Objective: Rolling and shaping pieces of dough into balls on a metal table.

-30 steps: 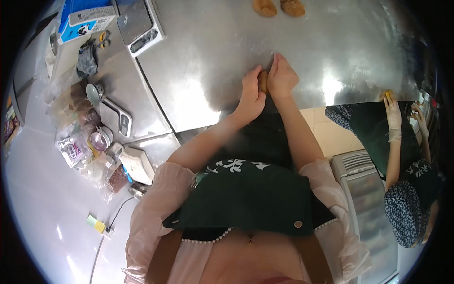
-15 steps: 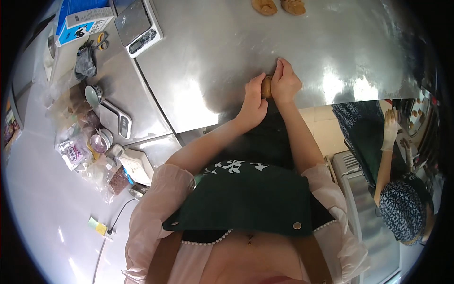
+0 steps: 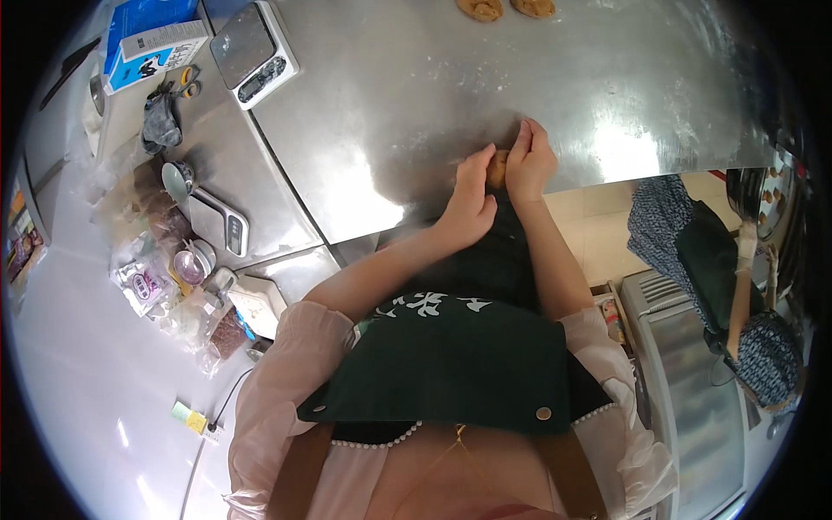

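Observation:
A small brown lump of dough (image 3: 498,169) sits between my hands near the front edge of the steel table (image 3: 364,121). My left hand (image 3: 471,192) curves round its left side, fingers together. My right hand (image 3: 530,163) cups it from the right with bent fingers, hiding part of it. Two more brown dough pieces (image 3: 481,8) lie at the far edge of the table, straight ahead of my hands.
On the left are two scales (image 3: 251,52) (image 3: 217,217), a blue-and-white carton (image 3: 152,56), scissors (image 3: 189,82), bags (image 3: 139,277) and a white container (image 3: 260,303). At right, below the table edge, a co-worker (image 3: 711,260) with gloved hands works by trays (image 3: 767,195) and a metal unit (image 3: 685,381).
Both my hands and the dough between them have moved slightly toward me and right. The co-worker has turned away from the table edge, the gloved hands moving toward the trays.

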A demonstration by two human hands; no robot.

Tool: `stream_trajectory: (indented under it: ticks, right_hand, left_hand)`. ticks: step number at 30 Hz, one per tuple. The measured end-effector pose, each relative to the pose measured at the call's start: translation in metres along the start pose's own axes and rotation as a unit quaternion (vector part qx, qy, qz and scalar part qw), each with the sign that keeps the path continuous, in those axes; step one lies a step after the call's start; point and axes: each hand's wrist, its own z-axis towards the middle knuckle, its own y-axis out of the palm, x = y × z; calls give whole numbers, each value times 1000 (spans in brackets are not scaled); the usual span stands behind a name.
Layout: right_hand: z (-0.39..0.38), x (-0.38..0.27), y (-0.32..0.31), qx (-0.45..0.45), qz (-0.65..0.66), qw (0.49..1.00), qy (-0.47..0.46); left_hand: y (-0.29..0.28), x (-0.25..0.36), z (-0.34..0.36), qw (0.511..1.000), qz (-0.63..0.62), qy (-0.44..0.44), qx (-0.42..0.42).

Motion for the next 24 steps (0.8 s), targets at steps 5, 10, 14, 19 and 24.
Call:
stream_trajectory:
  ticks: [5, 10, 14, 19, 24]
  right_hand:
    - [34, -22, 6, 62, 11, 998, -6]
    - [54, -26, 10, 42, 29, 997, 54]
    - [46, -30, 15, 1, -14, 1000, -1]
    - [40, -14, 30, 16, -67, 997, -33]
    - [43, -16, 25, 14, -42, 998, -37]
  left_hand:
    - [-16, 14, 23, 995, 47, 77, 46]
    - [-17, 8, 37, 996, 26, 64, 53]
    - [-13, 11, 34, 996, 30, 54, 59]
    - [-15, -2, 46, 995, 45, 37, 78]
    - [-18, -2, 45, 999, 34, -7, 39]
